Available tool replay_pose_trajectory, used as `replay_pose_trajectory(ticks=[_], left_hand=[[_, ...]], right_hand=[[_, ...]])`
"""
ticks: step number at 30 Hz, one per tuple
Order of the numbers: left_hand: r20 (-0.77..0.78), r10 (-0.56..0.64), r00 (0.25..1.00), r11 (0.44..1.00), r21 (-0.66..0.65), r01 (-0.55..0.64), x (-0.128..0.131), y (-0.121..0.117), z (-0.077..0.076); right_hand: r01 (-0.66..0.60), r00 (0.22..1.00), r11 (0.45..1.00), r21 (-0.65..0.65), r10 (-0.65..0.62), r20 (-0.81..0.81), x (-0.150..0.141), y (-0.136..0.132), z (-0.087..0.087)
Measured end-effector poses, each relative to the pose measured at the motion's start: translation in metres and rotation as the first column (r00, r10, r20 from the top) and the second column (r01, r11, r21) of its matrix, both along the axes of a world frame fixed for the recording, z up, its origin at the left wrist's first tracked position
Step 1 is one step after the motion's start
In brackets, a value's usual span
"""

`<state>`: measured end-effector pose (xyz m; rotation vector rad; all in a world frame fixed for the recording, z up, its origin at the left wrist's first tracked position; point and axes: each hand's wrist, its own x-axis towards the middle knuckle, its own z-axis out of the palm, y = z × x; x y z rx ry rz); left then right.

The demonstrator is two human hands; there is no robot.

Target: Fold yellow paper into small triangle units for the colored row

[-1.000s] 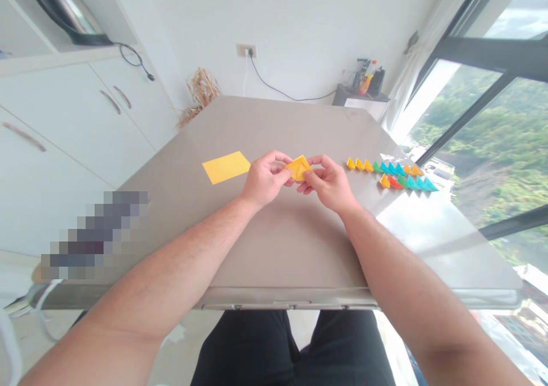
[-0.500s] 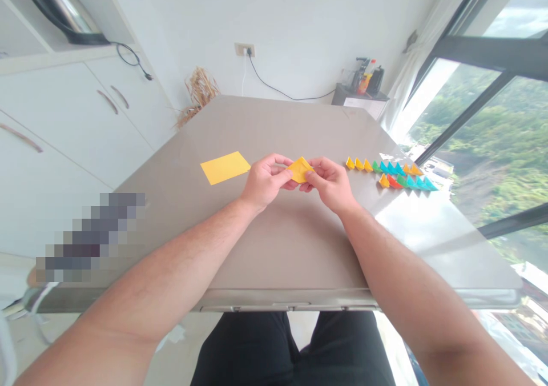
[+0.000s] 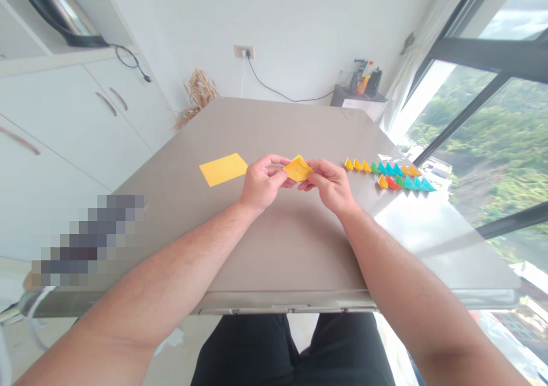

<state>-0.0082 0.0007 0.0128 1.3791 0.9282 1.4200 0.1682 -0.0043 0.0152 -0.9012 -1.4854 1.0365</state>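
Observation:
Between my hands, above the table, is a folded piece of yellow origami paper (image 3: 298, 169), diamond-like in outline with its top edges slightly parted. My left hand (image 3: 264, 183) pinches its left corner between thumb and fingers. The right corner is gripped the same way by my right hand (image 3: 329, 181). Left of my left hand lies a flat yellow sheet of paper (image 3: 223, 169). On the right, small folded paper boats (image 3: 398, 169) in yellow, green, blue, orange and red stand in two rows.
The grey-brown table (image 3: 274, 249) spans the view, its front edge near my legs. A blurred-out patch (image 3: 92, 237) covers something at the left edge. Windows (image 3: 471, 117) border the right side; dried stalks (image 3: 200, 89) stand behind the far left corner.
The folded yellow paper has widened sideways, and its top edges have parted a little. Both hands keep their hold at nearly the same place.

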Motion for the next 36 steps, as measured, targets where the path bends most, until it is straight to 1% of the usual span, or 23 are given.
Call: replay_pose_trajectory(ticks=[10, 13, 18, 22, 30, 36], left_hand=[[0.004, -0.002, 1.000, 1.000, -0.017, 0.002, 0.001, -0.002, 0.003], [0.016, 0.022, 1.000, 0.999, -0.037, -0.022, 0.002, -0.002, 0.003], [0.063, 0.059, 0.996, 0.994, -0.098, -0.053, 0.004, -0.003, 0.005], [0.093, 0.074, 0.993, 0.989, -0.138, -0.061, 0.005, -0.004, 0.008], [0.177, 0.048, 0.983, 0.985, -0.169, -0.018, 0.004, -0.003, 0.008], [0.209, 0.038, 0.977, 0.983, -0.184, 0.001, 0.004, -0.005, 0.011]], right_hand=[[0.019, 1.000, 1.000, -0.004, -0.019, 0.018, 0.001, -0.001, 0.002], [0.028, 1.000, 1.000, -0.007, -0.028, 0.012, 0.000, -0.001, 0.001], [0.021, 0.998, 1.000, -0.010, -0.022, -0.055, -0.002, -0.001, 0.000], [-0.002, 0.995, 0.999, -0.049, -0.003, -0.104, -0.003, -0.001, 0.000], [-0.055, 0.970, 0.990, -0.133, 0.022, -0.241, -0.002, 0.002, -0.001], [-0.087, 0.959, 0.983, -0.163, 0.038, -0.279, -0.001, 0.004, -0.002]])
